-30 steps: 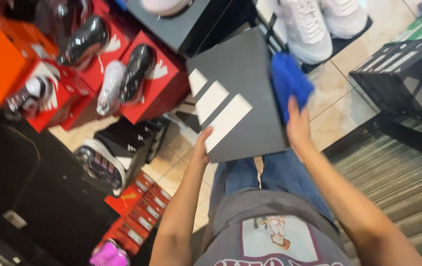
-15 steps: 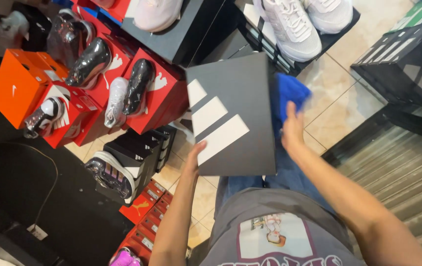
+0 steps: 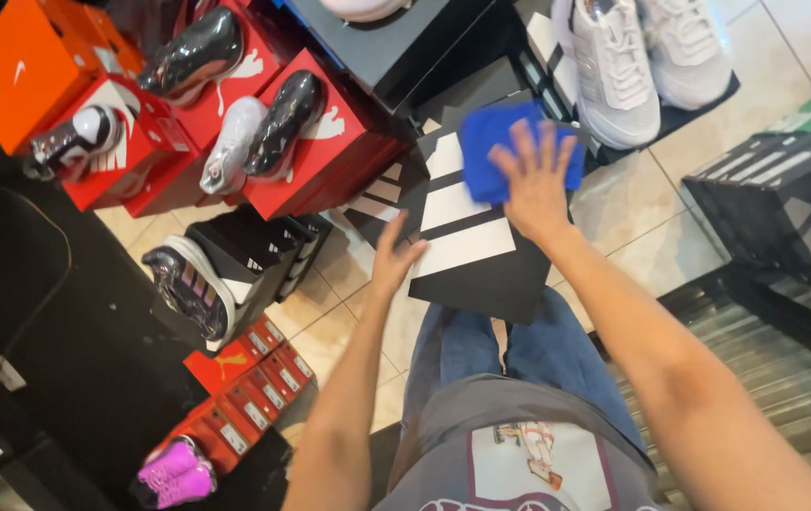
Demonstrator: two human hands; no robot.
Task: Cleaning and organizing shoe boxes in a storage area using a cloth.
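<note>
A black shoebox lid with white stripes [image 3: 481, 255] lies tilted over my knees. My left hand [image 3: 394, 257] grips its left edge, fingers spread along the side. My right hand [image 3: 536, 180] presses flat on a blue cloth [image 3: 500, 151] that lies on the upper part of the lid. My jeans and grey printed shirt show below.
Red shoeboxes [image 3: 320, 142] with black and silver shoes stand at upper left, an orange box [image 3: 27, 66] beside them. White sneakers [image 3: 613, 66] sit on a black box at top right. A black crate [image 3: 784, 208] stands at right. Small red boxes [image 3: 244, 397] and a pink shoe [image 3: 174, 468] lie lower left.
My right hand has moved the blue cloth from the lid's right edge onto its top face. The lid sits lower and flatter; my left hand still holds its left edge.
</note>
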